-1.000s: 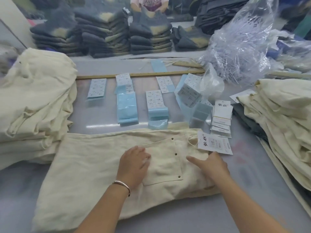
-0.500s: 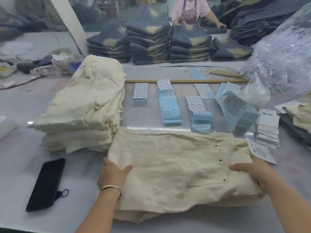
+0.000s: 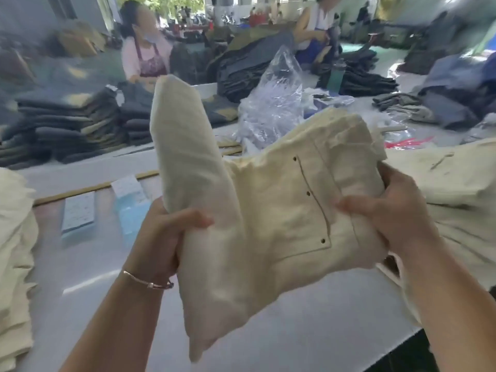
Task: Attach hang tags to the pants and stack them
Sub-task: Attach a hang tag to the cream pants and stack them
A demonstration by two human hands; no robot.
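I hold a folded pair of cream pants point(image 3: 271, 210) up off the grey table point(image 3: 88, 285). My left hand point(image 3: 163, 237) grips the folded leg end, which stands up in a tall fold. My right hand point(image 3: 389, 208) grips the waist end beside the back pocket with its rivets. The hang tag on these pants is hidden. A stack of cream pants point(image 3: 13, 253) lies at the left edge, and another pile of cream pants point(image 3: 451, 183) lies on the right. Blue and white tag bundles point(image 3: 128, 200) lie on the table behind my left hand.
A wooden strip point(image 3: 88, 189) crosses the table behind the tags. A crumpled clear plastic bag point(image 3: 271, 108) sits behind the lifted pants. Stacks of dark folded garments point(image 3: 67, 130) fill the far table, and people sit working beyond them.
The pants lay flat on the table with my hands at their two ends; now both hands have lifted them into the air, and my view has swung up and to the right.
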